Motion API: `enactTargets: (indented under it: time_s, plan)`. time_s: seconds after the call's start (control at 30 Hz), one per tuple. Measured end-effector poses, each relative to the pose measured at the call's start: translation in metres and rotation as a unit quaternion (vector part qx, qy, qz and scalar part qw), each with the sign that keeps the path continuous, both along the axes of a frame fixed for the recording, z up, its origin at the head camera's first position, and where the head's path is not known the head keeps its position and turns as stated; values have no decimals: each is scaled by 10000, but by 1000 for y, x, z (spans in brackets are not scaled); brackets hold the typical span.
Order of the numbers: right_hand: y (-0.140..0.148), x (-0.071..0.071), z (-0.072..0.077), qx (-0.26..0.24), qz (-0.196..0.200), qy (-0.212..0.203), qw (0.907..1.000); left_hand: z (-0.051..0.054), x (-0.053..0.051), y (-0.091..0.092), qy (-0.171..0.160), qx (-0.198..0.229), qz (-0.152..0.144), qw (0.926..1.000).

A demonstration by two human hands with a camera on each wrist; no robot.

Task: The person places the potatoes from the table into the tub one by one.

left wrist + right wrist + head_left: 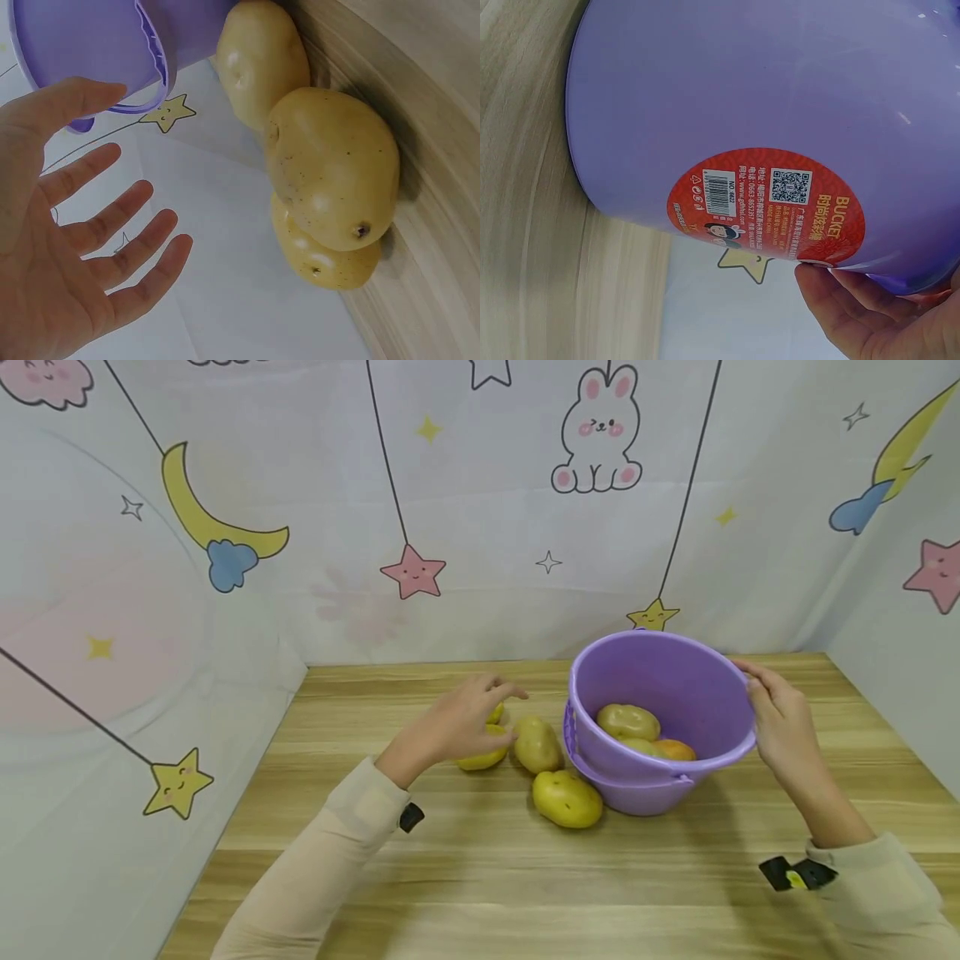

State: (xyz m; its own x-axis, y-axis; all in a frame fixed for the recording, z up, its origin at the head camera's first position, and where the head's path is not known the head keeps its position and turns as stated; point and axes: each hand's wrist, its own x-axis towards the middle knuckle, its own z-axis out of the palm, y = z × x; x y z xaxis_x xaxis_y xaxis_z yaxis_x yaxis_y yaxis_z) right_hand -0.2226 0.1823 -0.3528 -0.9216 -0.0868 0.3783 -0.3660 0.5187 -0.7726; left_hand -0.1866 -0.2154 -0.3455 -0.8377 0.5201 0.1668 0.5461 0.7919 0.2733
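A purple bucket (pixel 660 789) stands on the table, its mouth leaning toward me. My right hand (pixel 783 718) grips the rim on the right; in the right wrist view its fingers (pixel 847 296) lie against the outer wall by a red label (pixel 772 206). Inside are a potato (pixel 628 722), another pale one partly hidden, and an orange-red rounded item (pixel 677 749). Left of the bucket lie several potatoes, among them a brownish one (pixel 537 745) and a yellow one (pixel 567 799). Above the leftmost potatoes (pixel 482 752) hovers my left hand (pixel 461 718), fingers spread and holding nothing.
The wood-grain table (pixel 480 893) runs back to a white cloth (pixel 495 510) printed with stars, moons and a rabbit. Cloth also hangs at both sides. The bucket's handle (pixel 154 52) hangs down on its left side.
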Motion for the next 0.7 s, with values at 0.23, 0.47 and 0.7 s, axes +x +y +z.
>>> enactTargets:
  time_s: [0.23, 0.47, 0.7]
  plan:
    - [0, 0, -1, -3, 1, -34, 10000, -14, 2, -7, -116, -211, 176, 9996]
    - [-1, 0, -1, 0, -4, 13, 10000, -23, 4, -11, -215, -481, 351, 9980]
    - [-2, 0, -1, -6, -13, 22, 10000, -34, 5, -13, -166, -950, 393, 9946]
